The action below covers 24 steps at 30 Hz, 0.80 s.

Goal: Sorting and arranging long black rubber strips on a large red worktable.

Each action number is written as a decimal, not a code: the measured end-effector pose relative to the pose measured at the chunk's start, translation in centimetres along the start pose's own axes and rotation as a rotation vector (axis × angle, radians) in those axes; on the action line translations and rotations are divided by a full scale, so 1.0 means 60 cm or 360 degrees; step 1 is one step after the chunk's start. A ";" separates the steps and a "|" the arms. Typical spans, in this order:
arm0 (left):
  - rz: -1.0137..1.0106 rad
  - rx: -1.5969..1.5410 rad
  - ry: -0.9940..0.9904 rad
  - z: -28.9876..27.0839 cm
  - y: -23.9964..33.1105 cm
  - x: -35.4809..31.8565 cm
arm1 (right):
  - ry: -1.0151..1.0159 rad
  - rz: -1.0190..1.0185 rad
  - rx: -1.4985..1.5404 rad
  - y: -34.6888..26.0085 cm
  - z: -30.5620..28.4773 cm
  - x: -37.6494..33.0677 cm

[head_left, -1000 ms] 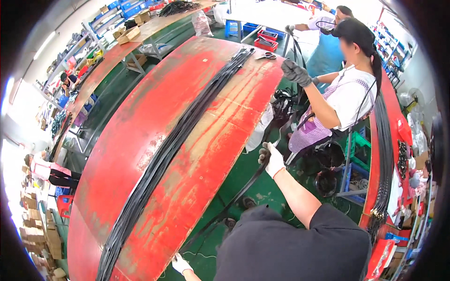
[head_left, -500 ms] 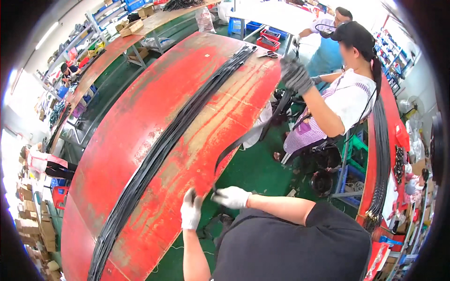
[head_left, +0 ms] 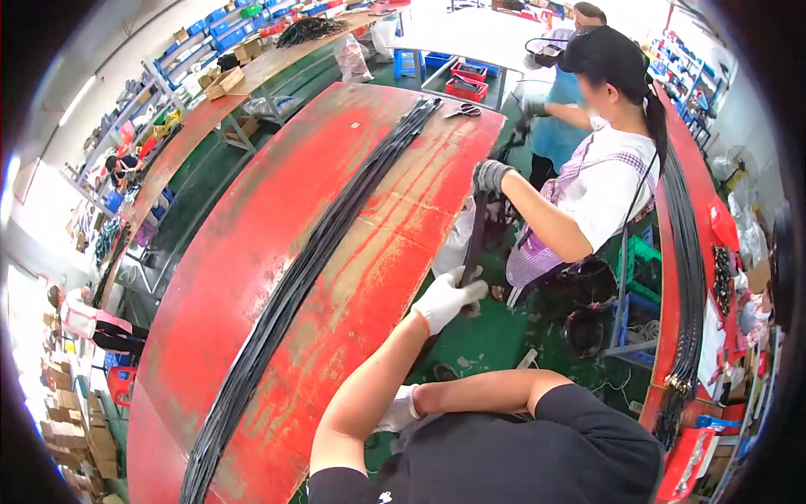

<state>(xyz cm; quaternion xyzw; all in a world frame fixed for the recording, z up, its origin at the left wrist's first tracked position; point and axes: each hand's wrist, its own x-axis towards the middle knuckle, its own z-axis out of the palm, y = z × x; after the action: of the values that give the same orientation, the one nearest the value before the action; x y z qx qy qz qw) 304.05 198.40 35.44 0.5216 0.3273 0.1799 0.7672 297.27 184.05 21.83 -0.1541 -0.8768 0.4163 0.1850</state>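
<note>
The person wearing the camera stands at the lower middle of the frame, both hands in white gloves. The left hand [head_left: 447, 300] reaches up toward the centre, its fingers curled around a black strap [head_left: 475, 238] that runs up and slightly right from that grip. A co-worker's gloved hand [head_left: 489, 177], in a dark grey glove, closes on the same strap higher up, so the strip hangs taut between the two of them over the green floor [head_left: 487, 344], just off the right edge of the long red table [head_left: 252, 252]; sharing the hold seems to keep it straight and off the ground. The right hand [head_left: 400, 412] sits low, near the wearer's black shirt at the bottom centre. Its fingers are partly hidden by the forearm, so I cannot tell whether they pinch the strap's lower end or hang loose. A thick bundle of black strips [head_left: 311, 269] lies lengthwise down the table from the upper middle to the lower left, laid flat, apparently to stay sorted and within reach. A pair of scissors [head_left: 463, 111] rests at the table's far end, near the co-worker.
</note>
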 end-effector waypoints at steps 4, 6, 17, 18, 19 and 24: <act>-0.0087 0.0029 0.0206 -0.014 0.038 0.002 | -0.0360 0.0387 -0.0072 -0.009 -0.055 -0.031; -0.0107 -0.0023 0.0344 -0.062 0.015 -0.021 | -0.0399 0.0554 -0.0211 -0.051 -0.137 -0.056; -0.0191 -0.0067 0.0384 -0.156 -0.058 -0.160 | 0.1137 0.0142 0.2388 0.180 -0.336 -0.206; -0.0236 -0.0079 0.0379 -0.153 -0.062 -0.161 | 0.1141 0.0259 0.2430 0.182 -0.344 -0.190; -0.0203 -0.0202 0.0328 -0.152 -0.067 -0.164 | 0.1147 0.0383 0.2477 0.172 -0.350 -0.163; -0.0005 -0.0339 0.0672 -0.128 -0.074 -0.202 | 0.1082 0.0618 0.2581 0.125 -0.294 -0.064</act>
<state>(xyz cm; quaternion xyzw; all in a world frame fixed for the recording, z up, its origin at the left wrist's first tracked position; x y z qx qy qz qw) 289.70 194.45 33.34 0.3880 0.4605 0.3173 0.7326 309.53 198.82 25.52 -0.2366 -0.1702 0.8631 0.4125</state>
